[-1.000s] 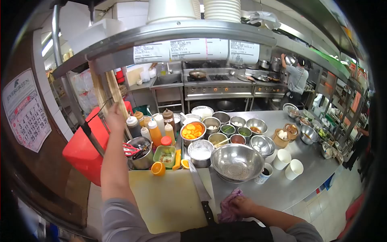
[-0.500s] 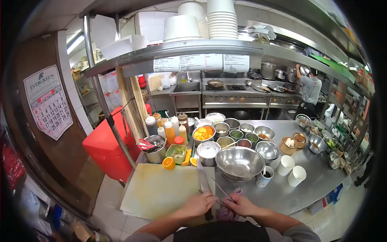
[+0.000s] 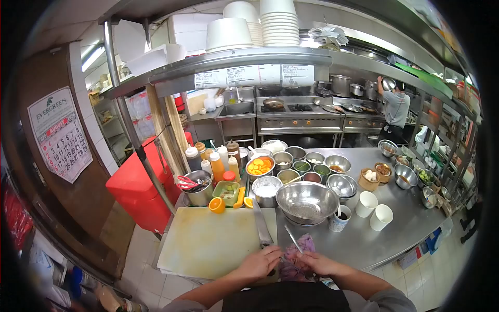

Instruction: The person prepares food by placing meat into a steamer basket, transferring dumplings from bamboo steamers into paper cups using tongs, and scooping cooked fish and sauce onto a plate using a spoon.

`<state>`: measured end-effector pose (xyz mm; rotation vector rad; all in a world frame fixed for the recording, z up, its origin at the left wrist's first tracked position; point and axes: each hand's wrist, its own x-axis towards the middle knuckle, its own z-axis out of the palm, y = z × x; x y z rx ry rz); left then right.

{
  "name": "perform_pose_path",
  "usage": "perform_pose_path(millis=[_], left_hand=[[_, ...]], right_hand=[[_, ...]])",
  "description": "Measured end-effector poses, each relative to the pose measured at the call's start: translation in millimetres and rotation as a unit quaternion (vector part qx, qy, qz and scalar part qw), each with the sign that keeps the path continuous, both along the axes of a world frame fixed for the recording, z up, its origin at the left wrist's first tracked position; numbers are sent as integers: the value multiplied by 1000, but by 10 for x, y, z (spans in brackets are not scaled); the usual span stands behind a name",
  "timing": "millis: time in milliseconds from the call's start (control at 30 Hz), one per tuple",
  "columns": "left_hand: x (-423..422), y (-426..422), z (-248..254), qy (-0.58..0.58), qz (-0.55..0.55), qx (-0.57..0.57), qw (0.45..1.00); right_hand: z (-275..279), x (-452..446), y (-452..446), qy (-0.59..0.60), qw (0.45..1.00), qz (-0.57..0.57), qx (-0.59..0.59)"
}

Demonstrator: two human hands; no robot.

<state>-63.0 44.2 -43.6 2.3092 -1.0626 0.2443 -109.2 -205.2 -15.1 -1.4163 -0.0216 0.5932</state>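
My left hand (image 3: pixel 262 263) is over the lower part of a large kitchen knife (image 3: pixel 262 229), at the right edge of the cutting board (image 3: pixel 208 239). Its fingers are pinched together, and what they hold is hidden. In my right hand (image 3: pixel 318 263) is a thin metal utensil (image 3: pixel 292 238), pointing up and away from me; its exact kind is unclear. A crumpled purple cloth (image 3: pixel 301 249) lies under and beside that hand. Beyond the board sit a cut orange (image 3: pixel 217 205) and a green container (image 3: pixel 226 193).
A large steel bowl (image 3: pixel 306 204) stands right of the board, near a patterned cup (image 3: pixel 340 220) and two white cups (image 3: pixel 381 217). Squeeze bottles (image 3: pixel 217 165) and several small bowls line the back. An overhead shelf (image 3: pixel 244 60) spans above. A co-worker (image 3: pixel 397 106) stands near the stoves.
The thin utensil in my right hand has shifted slightly right and now tilts more over the purple cloth, more of which shows. My left hand stays close to the knife. The view has shifted slightly.
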Motion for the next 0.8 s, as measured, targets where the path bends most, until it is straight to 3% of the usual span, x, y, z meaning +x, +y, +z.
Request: perform_pose_path(millis=[100, 200, 300, 367, 433, 533, 800], left_hand=[[-25, 45, 188, -20, 30, -67, 997], [74, 167, 248, -2, 72, -111, 991], [161, 312, 173, 13, 100, -151, 983], [111, 345, 209, 47, 117, -178, 976], [55, 368, 131, 50, 121, -177, 976], [-88, 349, 55, 49, 126, -175, 975], [-671, -147, 217, 33, 104, -176, 978]], right_hand=[[63, -108, -46, 21, 1000, 1, 1], [158, -277, -144, 54, 989, -4, -138], [-189, -398, -275, -39, 984, -6, -174], [-304, -502, -339, -86, 990, -35, -109], [57, -637, -226, -139, 985, -70, -74], [173, -766, -317, -106, 992, -72, -11], [-152, -1486, -1003, -103, 992, -71, 14]])
